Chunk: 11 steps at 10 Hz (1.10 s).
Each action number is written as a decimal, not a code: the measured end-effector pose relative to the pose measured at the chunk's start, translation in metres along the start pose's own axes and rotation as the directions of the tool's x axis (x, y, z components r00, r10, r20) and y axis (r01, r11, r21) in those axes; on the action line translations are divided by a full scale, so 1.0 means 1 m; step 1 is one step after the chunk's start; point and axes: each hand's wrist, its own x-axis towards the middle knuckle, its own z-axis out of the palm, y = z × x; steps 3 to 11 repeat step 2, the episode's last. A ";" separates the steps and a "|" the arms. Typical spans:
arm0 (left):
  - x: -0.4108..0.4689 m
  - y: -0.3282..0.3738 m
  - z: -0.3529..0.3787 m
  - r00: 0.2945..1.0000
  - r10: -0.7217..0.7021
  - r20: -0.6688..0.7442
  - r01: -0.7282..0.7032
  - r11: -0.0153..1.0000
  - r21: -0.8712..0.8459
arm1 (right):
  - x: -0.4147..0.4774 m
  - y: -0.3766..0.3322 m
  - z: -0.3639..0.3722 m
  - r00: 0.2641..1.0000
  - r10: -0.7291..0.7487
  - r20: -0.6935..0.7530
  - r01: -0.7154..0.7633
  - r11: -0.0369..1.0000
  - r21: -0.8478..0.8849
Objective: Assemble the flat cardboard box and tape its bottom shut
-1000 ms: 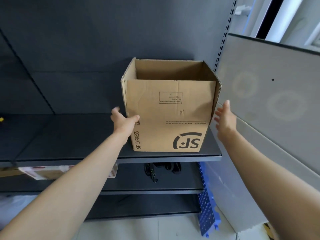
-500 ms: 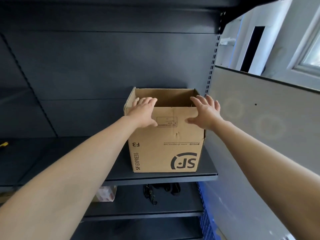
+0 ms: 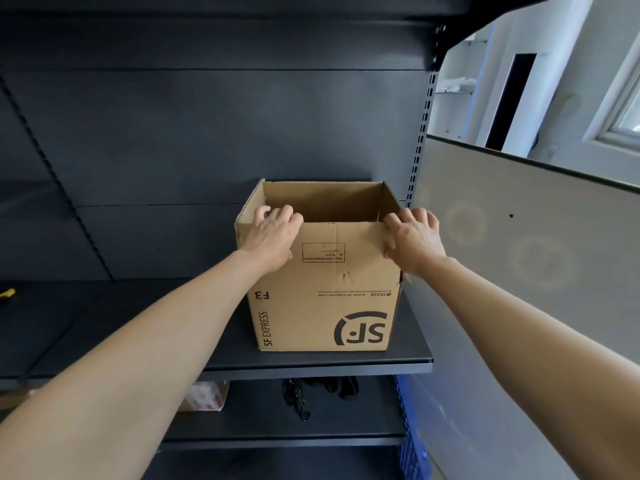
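Note:
A brown cardboard box (image 3: 325, 289) printed "SF EXPRESS" upside down stands squared up on a dark shelf (image 3: 311, 363), its top open with the flaps upright. My left hand (image 3: 272, 237) grips the near top flap at its left corner, fingers curled over the edge. My right hand (image 3: 414, 240) holds the same flap at the right corner, thumb on the front face. The box's underside is hidden against the shelf. No tape is in view.
The shelf unit has a dark back wall and a slotted upright (image 3: 420, 133) right of the box. A grey panel (image 3: 519, 254) stands close on the right. Below lie a small carton (image 3: 204, 396) and black straps (image 3: 311, 393). A yellow object (image 3: 7, 292) sits far left.
My hands have left the box's sides and risen to its top front flap, spreading toward the two corners. The view has tilted upward; the box stays on the shelf.

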 end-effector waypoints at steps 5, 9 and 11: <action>-0.005 0.001 0.000 1.000 -0.022 0.001 0.022 0.997 -0.069 | -0.001 -0.009 -0.013 0.999 -0.003 -0.035 0.004 0.999 0.035; -0.005 0.001 0.000 1.000 -0.022 0.001 0.022 0.997 -0.069 | -0.001 -0.009 -0.013 0.999 -0.003 -0.035 0.004 0.999 0.035; -0.005 0.001 0.000 1.000 -0.022 0.001 0.022 0.997 -0.069 | -0.001 -0.009 -0.013 0.999 -0.003 -0.035 0.004 0.999 0.035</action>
